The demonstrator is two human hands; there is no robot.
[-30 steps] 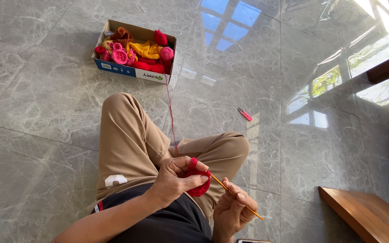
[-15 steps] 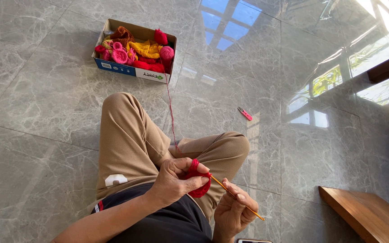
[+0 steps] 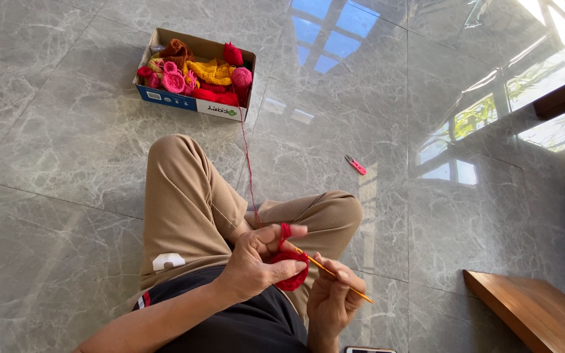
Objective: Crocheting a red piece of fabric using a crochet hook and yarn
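Mid-stitch, the left hand pinched the small red crochet piece above the lap while the right hand gripped the hook, its yarn running toward the box at 11 o'clock; next move probably needed steady yarn tension.

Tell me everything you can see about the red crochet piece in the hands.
The red crochet piece is a small, roughly round patch of red yarn, soft and looped. The left hand pinches it between thumb and fingers, with yarn wrapped around the raised index finger. The right hand holds an orange crochet hook whose tip enters it. A red strand runs up to the cardboard box.
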